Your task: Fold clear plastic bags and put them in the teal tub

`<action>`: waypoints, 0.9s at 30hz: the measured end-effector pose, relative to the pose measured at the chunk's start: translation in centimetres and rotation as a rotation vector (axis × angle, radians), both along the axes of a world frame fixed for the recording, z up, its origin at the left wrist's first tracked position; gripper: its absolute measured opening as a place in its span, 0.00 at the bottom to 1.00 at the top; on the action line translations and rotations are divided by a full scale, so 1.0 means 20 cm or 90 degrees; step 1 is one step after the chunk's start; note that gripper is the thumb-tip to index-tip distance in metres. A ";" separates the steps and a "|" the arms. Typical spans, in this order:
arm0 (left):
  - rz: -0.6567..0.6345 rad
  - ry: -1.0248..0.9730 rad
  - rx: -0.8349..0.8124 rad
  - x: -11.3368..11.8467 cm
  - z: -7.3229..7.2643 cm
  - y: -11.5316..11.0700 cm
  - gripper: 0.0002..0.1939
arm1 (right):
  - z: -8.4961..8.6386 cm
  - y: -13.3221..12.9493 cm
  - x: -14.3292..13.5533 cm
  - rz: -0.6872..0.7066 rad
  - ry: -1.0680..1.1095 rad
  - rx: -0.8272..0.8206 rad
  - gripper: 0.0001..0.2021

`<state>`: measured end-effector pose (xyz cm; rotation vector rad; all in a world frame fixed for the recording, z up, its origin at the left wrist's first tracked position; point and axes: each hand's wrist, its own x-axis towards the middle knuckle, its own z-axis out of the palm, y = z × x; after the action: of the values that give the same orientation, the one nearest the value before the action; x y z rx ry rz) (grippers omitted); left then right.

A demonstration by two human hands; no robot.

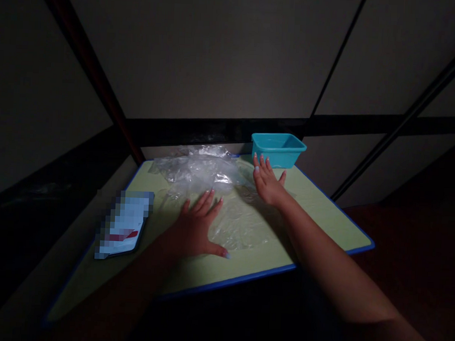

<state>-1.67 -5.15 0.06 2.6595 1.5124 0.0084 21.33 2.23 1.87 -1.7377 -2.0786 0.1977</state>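
Bare arms are spanning the counter's front edge, left hand and right hand splayed and holding nothing, by plastic lying bunched toward the back edge, likely handling light, limp, slippery, its folds offering grip.

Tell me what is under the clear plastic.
The yellow-green table top shows through the flatter near part of the clear plastic. What lies beneath the crumpled, shiny far part, or behind the left hand, cannot be made out.

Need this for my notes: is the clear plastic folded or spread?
Partly spread: the clear plastic lies flattish by the left hand, while farther back it's crumpled.
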 end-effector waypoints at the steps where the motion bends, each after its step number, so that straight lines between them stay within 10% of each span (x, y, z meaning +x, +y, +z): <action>1: -0.014 -0.002 -0.012 0.01 -0.01 -0.01 0.62 | 0.00 0.01 0.00 -0.007 0.006 -0.005 0.26; 14: -0.055 -0.031 0.000 0.11 -0.06 -0.04 0.39 | -0.04 -0.01 -0.04 0.047 -0.001 -0.057 0.28; 23: 0.152 -0.170 0.116 -0.07 0.02 0.14 0.33 | 0.01 0.03 0.02 0.019 0.164 0.057 0.27; 27: 0.110 -0.277 0.190 -0.12 0.03 0.17 0.31 | 0.03 0.05 0.06 0.010 0.101 0.027 0.17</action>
<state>-3.98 -1.76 0.75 2.4818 1.6773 0.8249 22.47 3.25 2.52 -1.6261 -1.9689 0.2835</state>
